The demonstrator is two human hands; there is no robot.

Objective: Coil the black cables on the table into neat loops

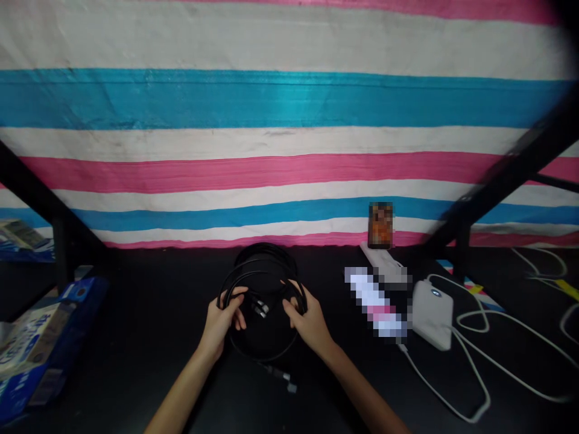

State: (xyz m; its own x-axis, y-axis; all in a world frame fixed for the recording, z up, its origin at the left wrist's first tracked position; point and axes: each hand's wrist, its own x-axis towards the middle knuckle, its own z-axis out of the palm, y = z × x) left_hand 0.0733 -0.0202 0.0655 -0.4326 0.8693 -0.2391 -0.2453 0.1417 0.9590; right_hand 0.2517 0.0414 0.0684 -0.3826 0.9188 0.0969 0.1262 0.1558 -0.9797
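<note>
Holding a black cable coil [266, 250] between two bare hands, at the middle of the black tabletop [149, 337], with its rear loops near the foot of a striped sheet [289, 99]. With the left hand [224, 319], clamping the loops at their left side, with thumb and fingers closed around the cable. With the right hand [310, 316], clamping the opposite side in the same manner, with the thumb turned inward. Cannot tell whether lifted fully from the tabletop or partly resting on it. Inside the ring, between the two hands, showing a silvery plug [260, 308]; below the ring, toward the wearer, showing a second connector [286, 378], somewhat blurred. To the right, well apart from the coil, lying on the tabletop: a white power bank [433, 316] with a small lit display, and a white cable [473, 416] in loose curves. Just beside it, a bright pixelated object [375, 301], impossible to identify; farther back, a white strip [377, 258] and an upright pixelated dark object [380, 229]. At the left edge, a blue package [40, 349], near a slanting black bar [49, 205].
</note>
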